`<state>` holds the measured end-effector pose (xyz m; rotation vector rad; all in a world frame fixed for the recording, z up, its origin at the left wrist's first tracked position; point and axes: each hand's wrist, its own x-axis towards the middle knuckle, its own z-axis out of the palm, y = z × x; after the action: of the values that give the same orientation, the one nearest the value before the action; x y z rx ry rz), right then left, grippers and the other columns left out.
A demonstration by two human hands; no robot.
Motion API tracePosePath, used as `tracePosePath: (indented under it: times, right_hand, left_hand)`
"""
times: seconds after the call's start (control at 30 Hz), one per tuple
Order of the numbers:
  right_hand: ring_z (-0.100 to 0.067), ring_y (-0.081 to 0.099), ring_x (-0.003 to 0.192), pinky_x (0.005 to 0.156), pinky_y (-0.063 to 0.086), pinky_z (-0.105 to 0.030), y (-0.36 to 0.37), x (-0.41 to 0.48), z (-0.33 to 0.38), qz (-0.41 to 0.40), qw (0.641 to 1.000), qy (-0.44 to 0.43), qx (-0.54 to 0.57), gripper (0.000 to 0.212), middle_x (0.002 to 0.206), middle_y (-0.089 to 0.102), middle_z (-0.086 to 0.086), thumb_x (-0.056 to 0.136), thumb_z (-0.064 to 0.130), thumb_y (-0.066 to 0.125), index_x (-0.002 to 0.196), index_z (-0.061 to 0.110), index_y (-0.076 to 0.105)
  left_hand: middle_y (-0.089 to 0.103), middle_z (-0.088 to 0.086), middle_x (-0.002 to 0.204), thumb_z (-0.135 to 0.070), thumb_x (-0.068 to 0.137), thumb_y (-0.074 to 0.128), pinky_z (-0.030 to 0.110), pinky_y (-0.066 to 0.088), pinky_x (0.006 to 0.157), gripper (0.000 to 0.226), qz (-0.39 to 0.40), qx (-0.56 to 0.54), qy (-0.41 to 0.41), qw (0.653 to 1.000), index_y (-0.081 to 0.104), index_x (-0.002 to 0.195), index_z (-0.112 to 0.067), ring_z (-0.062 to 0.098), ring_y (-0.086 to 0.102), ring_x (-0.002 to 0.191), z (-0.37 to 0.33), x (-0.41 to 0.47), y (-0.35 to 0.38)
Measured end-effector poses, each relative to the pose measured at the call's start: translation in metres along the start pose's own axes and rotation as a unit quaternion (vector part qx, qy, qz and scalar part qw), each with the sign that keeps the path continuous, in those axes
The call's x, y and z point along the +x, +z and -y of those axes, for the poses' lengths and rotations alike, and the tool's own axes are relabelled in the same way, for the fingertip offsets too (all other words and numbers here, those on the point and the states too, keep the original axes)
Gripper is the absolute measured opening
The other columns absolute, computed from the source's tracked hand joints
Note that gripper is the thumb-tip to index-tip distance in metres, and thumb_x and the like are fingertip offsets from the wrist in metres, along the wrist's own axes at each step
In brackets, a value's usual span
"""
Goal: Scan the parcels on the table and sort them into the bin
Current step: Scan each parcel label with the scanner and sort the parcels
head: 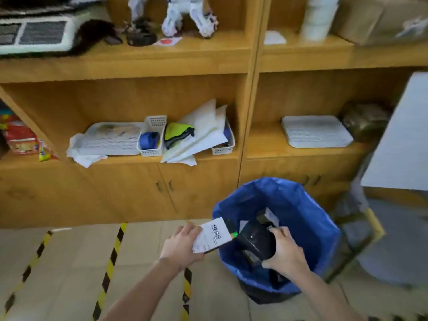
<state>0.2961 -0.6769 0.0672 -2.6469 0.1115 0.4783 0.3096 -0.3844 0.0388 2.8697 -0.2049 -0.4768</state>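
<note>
Parcel (212,235), dark with a white barcode label facing up, is held in the air at the left rim of the bin (303,205), its right end just over the rim. The left hand (179,247) grips it by its left end, fingers curled over the label's edge. The right hand (286,251) is wrapped round a black scanner (254,239), which hangs over the bin's mouth with its nose close to the parcel's right end. A small green patch (234,234) shows between the two. The bin stands on the floor, lined with a blue bag, and dark packets (266,216) with white labels lie inside it, partly hidden by the scanner. Behind it stands a wooden shelf unit (129,59). On the lower shelf are white baskets (151,137), loose white envelopes (203,133) and a white tray (315,130). Yellow-and-black tape (111,258) runs across the floor at the left.
</note>
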Motion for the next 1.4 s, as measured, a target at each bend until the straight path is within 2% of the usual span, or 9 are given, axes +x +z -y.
tracePosePath:
  times: [0.17,0.33,0.53,0.63,0.8,0.87,0.97,1.27,1.4]
  right_hand:
    - [-0.017,0.053,0.107,0.09,0.048,-0.041,-0.013,0.007,-0.052,0.006,0.996,0.087,0.036,0.081,0.117,0.029,0.012,0.056,0.038,0.077,0.128,0.03,0.04]
    - [-0.011,0.048,0.107,0.077,0.048,-0.03,-0.008,0.024,-0.09,0.006,0.985,0.151,0.08,0.086,0.12,0.029,0.012,0.054,0.04,0.077,0.131,0.028,0.041]
    - [-0.014,0.045,0.116,0.09,0.049,-0.033,0.001,0.069,-0.109,0.005,0.958,0.238,0.161,0.096,0.123,0.03,0.008,0.052,0.044,0.076,0.138,0.023,0.038]
    - [-0.014,0.048,0.111,0.079,0.045,-0.027,0.01,0.098,-0.112,-0.002,0.94,0.284,0.187,0.095,0.118,0.029,0.009,0.052,0.044,0.075,0.137,0.021,0.041]
    - [-0.016,0.051,0.112,0.08,0.044,-0.034,0.039,0.143,-0.124,-0.024,0.91,0.356,0.212,0.09,0.122,0.031,0.008,0.06,0.04,0.082,0.138,0.023,0.039]
    - [-0.018,0.051,0.112,0.087,0.046,-0.04,0.055,0.159,-0.132,-0.034,0.895,0.384,0.225,0.09,0.128,0.032,0.008,0.06,0.039,0.082,0.138,0.025,0.039]
    - [-0.02,0.052,0.111,0.093,0.047,-0.047,0.08,0.179,-0.145,-0.063,0.869,0.422,0.25,0.09,0.131,0.034,0.008,0.059,0.037,0.083,0.138,0.024,0.041]
    - [-0.023,0.057,0.102,0.095,0.046,-0.052,0.167,0.238,-0.201,-0.108,0.81,0.501,0.286,0.08,0.127,0.037,0.006,0.059,0.033,0.084,0.129,0.021,0.046]
    - [-0.021,0.056,0.104,0.095,0.047,-0.052,0.192,0.246,-0.212,-0.1,0.8,0.513,0.296,0.079,0.127,0.037,0.007,0.059,0.034,0.083,0.127,0.023,0.046]
  left_hand:
    - [0.036,-0.009,0.14,-0.051,0.079,0.062,0.037,0.046,0.094,0.072,0.048,0.005,0.058,0.997,0.034,0.142,-0.031,0.018,0.032,0.131,-0.049,0.062,0.013]
    - [0.036,-0.009,0.139,-0.051,0.079,0.063,0.038,0.045,0.095,0.07,0.102,0.04,0.103,0.989,0.034,0.14,-0.032,0.018,0.034,0.129,-0.073,0.128,0.027]
    - [0.035,-0.006,0.14,-0.05,0.084,0.061,0.034,0.046,0.09,0.072,0.138,0.067,0.148,0.977,0.029,0.145,-0.028,0.019,0.035,0.129,-0.088,0.211,0.042]
    - [0.034,-0.005,0.142,-0.051,0.086,0.061,0.035,0.047,0.093,0.073,0.145,0.053,0.143,0.978,0.03,0.146,-0.025,0.02,0.035,0.129,-0.092,0.25,0.057]
    - [0.037,-0.004,0.138,-0.053,0.084,0.062,0.04,0.05,0.083,0.069,0.145,0.047,0.141,0.978,0.037,0.14,-0.023,0.022,0.038,0.125,-0.102,0.303,0.1]
    - [0.039,-0.002,0.136,-0.052,0.083,0.063,0.041,0.051,0.08,0.068,0.149,0.054,0.153,0.975,0.039,0.139,-0.022,0.022,0.039,0.122,-0.106,0.323,0.121]
    - [0.038,-0.003,0.136,-0.054,0.083,0.062,0.04,0.051,0.08,0.07,0.157,0.067,0.167,0.971,0.037,0.14,-0.023,0.021,0.039,0.12,-0.115,0.354,0.159]
    - [0.035,0.0,0.14,-0.055,0.085,0.059,0.039,0.051,0.081,0.069,0.151,0.118,0.197,0.962,0.032,0.142,-0.025,0.022,0.034,0.127,-0.149,0.42,0.275]
    - [0.009,0.001,0.156,-0.056,0.081,0.066,0.047,0.049,0.096,0.09,0.228,0.053,0.225,0.946,0.015,0.151,-0.032,0.026,0.015,0.142,-0.152,0.432,0.307]
